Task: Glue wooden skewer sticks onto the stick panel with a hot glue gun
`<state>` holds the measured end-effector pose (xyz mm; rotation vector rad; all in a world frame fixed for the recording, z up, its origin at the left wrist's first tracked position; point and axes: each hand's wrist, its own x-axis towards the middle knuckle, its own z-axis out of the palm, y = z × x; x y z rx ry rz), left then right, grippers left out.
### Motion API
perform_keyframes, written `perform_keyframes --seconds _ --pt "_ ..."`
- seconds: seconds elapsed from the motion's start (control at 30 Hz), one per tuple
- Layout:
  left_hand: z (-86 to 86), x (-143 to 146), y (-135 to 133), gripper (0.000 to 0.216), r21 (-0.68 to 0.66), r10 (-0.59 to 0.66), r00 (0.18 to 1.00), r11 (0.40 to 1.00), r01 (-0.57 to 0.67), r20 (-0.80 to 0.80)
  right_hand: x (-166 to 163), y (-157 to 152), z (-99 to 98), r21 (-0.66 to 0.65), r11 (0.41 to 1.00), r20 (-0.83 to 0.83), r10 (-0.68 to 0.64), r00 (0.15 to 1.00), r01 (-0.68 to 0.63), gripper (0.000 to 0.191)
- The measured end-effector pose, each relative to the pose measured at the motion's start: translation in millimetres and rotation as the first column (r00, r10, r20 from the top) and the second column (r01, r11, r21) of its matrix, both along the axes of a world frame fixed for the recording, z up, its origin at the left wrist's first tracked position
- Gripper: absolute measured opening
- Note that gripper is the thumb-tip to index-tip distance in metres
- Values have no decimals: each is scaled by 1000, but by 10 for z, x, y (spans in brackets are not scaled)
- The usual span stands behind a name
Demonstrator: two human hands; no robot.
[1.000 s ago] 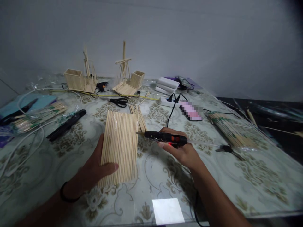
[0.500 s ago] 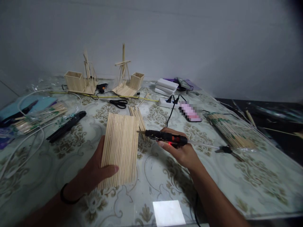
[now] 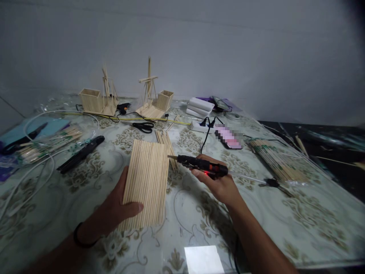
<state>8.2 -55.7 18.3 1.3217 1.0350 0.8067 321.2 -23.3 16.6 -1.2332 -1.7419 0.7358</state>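
Observation:
My left hand (image 3: 127, 203) grips the lower left side of a flat panel of wooden sticks (image 3: 146, 182), thumb on its face and the other fingers hidden behind. The panel is tilted up off the table. In my right hand (image 3: 215, 180) is a black hot glue gun (image 3: 202, 165) with a red light lit on its body. A clear glue stick (image 3: 248, 176) juts from its back end. The gun's nozzle points left, at the panel's upper right edge; whether it touches I cannot tell. Loose wooden sticks (image 3: 168, 146) lie just behind the panel.
Two stick models (image 3: 91, 102) (image 3: 164, 102) stand at the back by the wall. Black scissors (image 3: 143, 126), a power strip (image 3: 198, 126), a phone (image 3: 229, 137) and a bagged stick bundle (image 3: 276, 161) lie around. A black cord runs from the strip.
The glue gun's nozzle has shifted slightly up and right along with the panel's edge. Both hands keep their holds, and the whole view has moved a little.

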Motion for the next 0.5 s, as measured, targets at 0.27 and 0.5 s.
perform_keyframes --seconds 0.27,0.5 --pt "2 3 -40 92 27 11 999 1000 -10 -38 12 -3 -31 -24 999 -19 -47 999 46 38" --pt "-31 -17 -10 96 9 3 999 1000 -2 -47 13 -6 -33 -16 998 -15 -61 998 61 37"
